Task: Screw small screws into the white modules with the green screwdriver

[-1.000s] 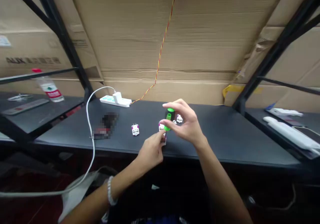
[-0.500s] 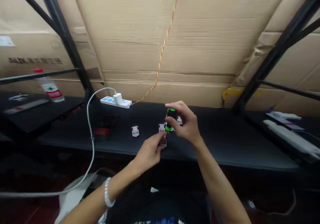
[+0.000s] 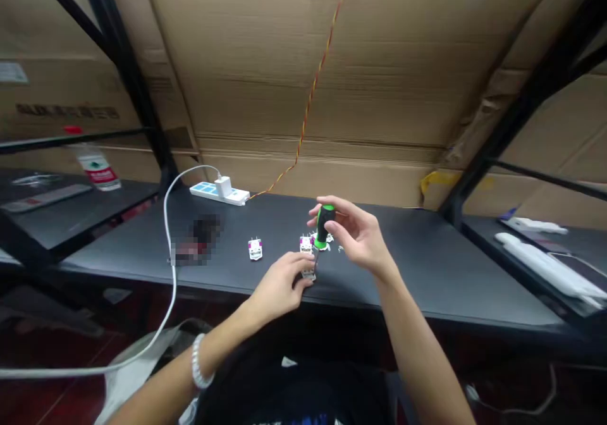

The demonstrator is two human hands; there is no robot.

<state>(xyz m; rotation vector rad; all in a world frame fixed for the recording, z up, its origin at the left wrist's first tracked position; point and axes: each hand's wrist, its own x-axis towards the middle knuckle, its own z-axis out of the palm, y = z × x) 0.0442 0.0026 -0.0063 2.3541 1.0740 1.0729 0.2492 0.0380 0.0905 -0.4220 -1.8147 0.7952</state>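
Note:
My right hand [image 3: 355,236] is shut on a black screwdriver handle with a green band [image 3: 324,226], held upright. Its thin metal shaft [image 3: 313,259] points down toward a small white circuit module [image 3: 308,274]. My left hand [image 3: 277,281] pinches that module at the fingertips, just above the black table [image 3: 379,273]. Another white module [image 3: 306,244] sits right beside the shaft, and a third [image 3: 255,249] stands further left. Several tiny white bits [image 3: 329,239] lie under the right hand.
A pixelated object [image 3: 196,241] lies left of the modules. Behind stand a white power strip [image 3: 218,192] with a charger and a white cable. A plastic bottle [image 3: 95,172] is on the left shelf, white items [image 3: 535,264] on the right one; cardboard lines the back.
The view has shifted slightly. My right hand has eased rightward and turned, leaving the screwdriver handle more upright and showing more of its shaft. My left hand stays on the module.

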